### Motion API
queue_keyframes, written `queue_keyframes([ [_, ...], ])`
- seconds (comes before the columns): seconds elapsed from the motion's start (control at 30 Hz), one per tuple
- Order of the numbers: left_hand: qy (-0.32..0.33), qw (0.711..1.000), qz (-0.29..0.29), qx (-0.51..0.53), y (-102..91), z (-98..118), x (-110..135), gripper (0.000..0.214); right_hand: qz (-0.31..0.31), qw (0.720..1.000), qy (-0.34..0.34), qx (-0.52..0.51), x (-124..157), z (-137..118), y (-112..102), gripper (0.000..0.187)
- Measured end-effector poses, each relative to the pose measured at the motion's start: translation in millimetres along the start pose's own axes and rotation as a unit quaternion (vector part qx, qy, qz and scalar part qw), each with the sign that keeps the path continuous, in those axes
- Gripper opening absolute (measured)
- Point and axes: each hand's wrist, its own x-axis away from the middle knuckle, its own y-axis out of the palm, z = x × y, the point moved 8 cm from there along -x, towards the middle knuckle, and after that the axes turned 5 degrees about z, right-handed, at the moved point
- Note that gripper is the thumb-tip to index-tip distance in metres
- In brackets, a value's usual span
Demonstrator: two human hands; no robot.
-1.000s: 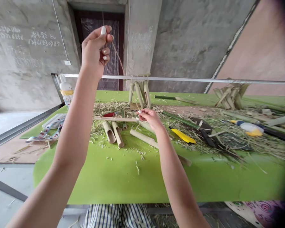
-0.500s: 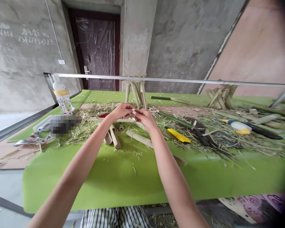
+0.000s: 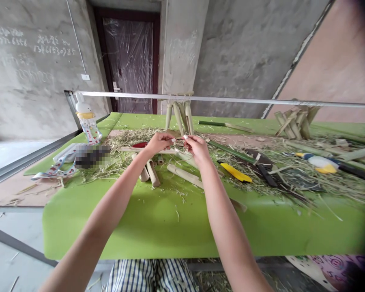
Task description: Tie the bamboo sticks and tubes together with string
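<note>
My left hand (image 3: 159, 142) and my right hand (image 3: 196, 147) are held close together above the green table (image 3: 158, 227), both pinched, with a short stretch of thin string (image 3: 179, 138) between their fingertips. Under them lies a long thin bamboo stick (image 3: 136, 150). Short cut bamboo tubes (image 3: 153, 173) lie just below the left hand, and a longer bamboo piece (image 3: 184, 174) lies below the right hand. A bundle of bamboo tubes (image 3: 179, 115) hangs from a metal rail (image 3: 246, 100) right behind the hands.
A yellow utility knife (image 3: 235, 172) and dark blades (image 3: 263, 168) lie right of my hands among bamboo shavings. A rabbit-topped bottle (image 3: 86, 121) and a patterned strap (image 3: 53, 168) sit at the left. Another bamboo bundle (image 3: 295, 121) hangs at the far right.
My left hand came down from high above the table, where it pulled the string up, to meet the right hand. The two hands have since drawn slightly apart.
</note>
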Motion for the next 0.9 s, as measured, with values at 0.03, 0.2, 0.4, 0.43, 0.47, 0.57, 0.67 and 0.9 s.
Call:
queue_keyframes([
  [0.03, -0.006, 1.000, 0.010, 0.024, -1.0, -1, 0, 0.006, 0.000, 1.000, 0.000, 0.002, 0, 0, 0, 0.028],
  [0.2, -0.036, 0.976, 0.087, 0.197, -16.1, -13, -4, 0.011, -0.080, 0.995, 0.011, 0.058, 8, -3, 15, 0.024],
  [0.4, -0.054, 0.939, 0.160, 0.299, -33.1, -21, -7, 0.009, -0.155, 0.978, 0.010, 0.137, 21, -6, 35, 0.019],
  [0.43, -0.052, 0.935, 0.158, 0.312, -33.7, -22, -8, 0.010, -0.161, 0.976, 0.007, 0.145, 23, -7, 37, 0.018],
  [0.47, -0.051, 0.932, 0.156, 0.324, -34.2, -22, -9, 0.010, -0.169, 0.974, 0.006, 0.154, 24, -7, 39, 0.017],
  [0.57, -0.047, 0.923, 0.153, 0.351, -36.0, -23, -10, 0.011, -0.194, 0.967, 0.008, 0.166, 28, -8, 44, 0.013],
  [0.67, -0.044, 0.919, 0.148, 0.364, -36.9, -23, -11, 0.012, -0.199, 0.966, 0.005, 0.167, 29, -9, 45, 0.013],
  [0.9, -0.038, 0.923, 0.146, 0.354, -37.2, -19, -10, 0.012, -0.195, 0.966, 0.007, 0.170, 30, -10, 45, 0.013],
])
